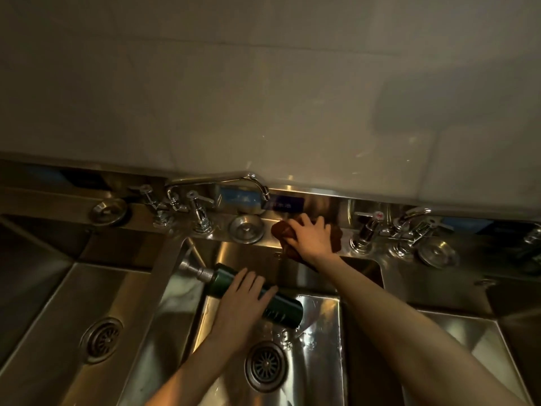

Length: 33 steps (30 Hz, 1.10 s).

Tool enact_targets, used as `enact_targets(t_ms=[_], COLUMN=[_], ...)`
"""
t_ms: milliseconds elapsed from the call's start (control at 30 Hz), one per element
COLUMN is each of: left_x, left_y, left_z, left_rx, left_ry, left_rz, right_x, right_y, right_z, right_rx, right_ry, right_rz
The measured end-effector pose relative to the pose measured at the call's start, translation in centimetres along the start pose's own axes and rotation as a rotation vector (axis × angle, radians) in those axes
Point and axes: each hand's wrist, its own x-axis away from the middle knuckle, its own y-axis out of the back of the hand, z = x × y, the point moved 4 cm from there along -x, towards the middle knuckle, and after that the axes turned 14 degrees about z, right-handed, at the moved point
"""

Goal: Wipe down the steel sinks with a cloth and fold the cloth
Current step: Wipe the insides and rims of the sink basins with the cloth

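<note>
A reddish-brown cloth (282, 231) lies bunched on the back ledge of the middle steel sink (319, 341). My right hand (313, 237) presses down on it, fingers closed over the cloth, beside the splashback. My left hand (238, 312) grips a dark green pump bottle (281, 310), held tilted over the middle basin with its silver pump head pointing left. The basin floor around the drain (265, 366) is wet. A left sink (73, 317) and a right sink (474, 341) flank it.
Chrome taps (199, 212) stand on the ledge at the left of the cloth, with more taps (409, 227) at the right. Round steel plugs (247, 228) rest on the ledge. A long spout (254, 183) arches above. A pale wall rises behind.
</note>
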Motion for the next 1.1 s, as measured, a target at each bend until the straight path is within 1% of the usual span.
enact_targets(t_ms=[33,100,167,200,233,300,400,467,533,600,700,800,900,967,1033,1100], left_x=[-0.2,-0.6,-0.7,-0.6,-0.4,0.2,1.3,1.7,1.9,1.8,1.2,-0.1,-1.5,-2.5,-3.7,-5.4], left_y=[0.0,-0.2,-0.5,-0.6,-0.7,-0.4,-0.4,-0.9,-1.3,-0.9,1.0,2.9,5.7,7.5,8.7,9.8], left_z=[0.1,0.3,0.6,0.8,1.0,1.2,1.5,2.0,2.2,2.2,2.0,1.9,0.9,0.0,-1.2,-2.5], left_rx=[0.003,0.002,0.001,0.006,0.007,0.006,0.025,0.034,0.014,-0.018,-0.046,-0.084,-0.091,-0.127,-0.156,-0.219], left_ry=[-0.007,-0.008,-0.019,-0.024,-0.028,-0.037,-0.049,-0.042,-0.047,-0.060,-0.079,-0.076,-0.105,-0.106,-0.144,-0.185], left_rz=[-0.009,-0.041,-0.064,-0.066,-0.071,-0.075,-0.053,-0.043,-0.047,-0.045,-0.056,-0.050,-0.010,-0.055,-0.086,-0.052], right_x=[0.1,0.8,1.6,1.9,2.2,2.1,0.8,0.4,0.5,0.9,2.1,4.4,7.5,10.1,12.9,15.2], right_y=[-0.1,-0.3,-0.8,-0.8,-0.7,-0.4,-0.4,-0.5,-0.6,-0.7,-1.1,-1.1,-1.2,-1.8,-2.8,-3.8], right_z=[0.6,0.8,-0.8,-2.1,-3.5,-4.9,-2.6,-1.1,-1.1,-1.7,-3.0,-5.5,-8.0,-9.6,-11.7,-13.9], right_rx=[0.000,0.042,0.116,0.131,0.122,0.057,-0.096,-0.142,-0.105,-0.035,0.063,0.132,0.168,0.167,0.099,-0.013], right_ry=[-0.002,0.058,0.136,0.130,0.083,-0.076,-0.249,-0.304,-0.288,-0.195,-0.041,0.014,0.024,0.010,-0.066,-0.186], right_rz=[-0.007,-0.011,0.012,0.019,0.008,-0.033,-0.079,-0.115,-0.126,-0.101,-0.020,0.067,0.119,0.112,0.087,0.057])
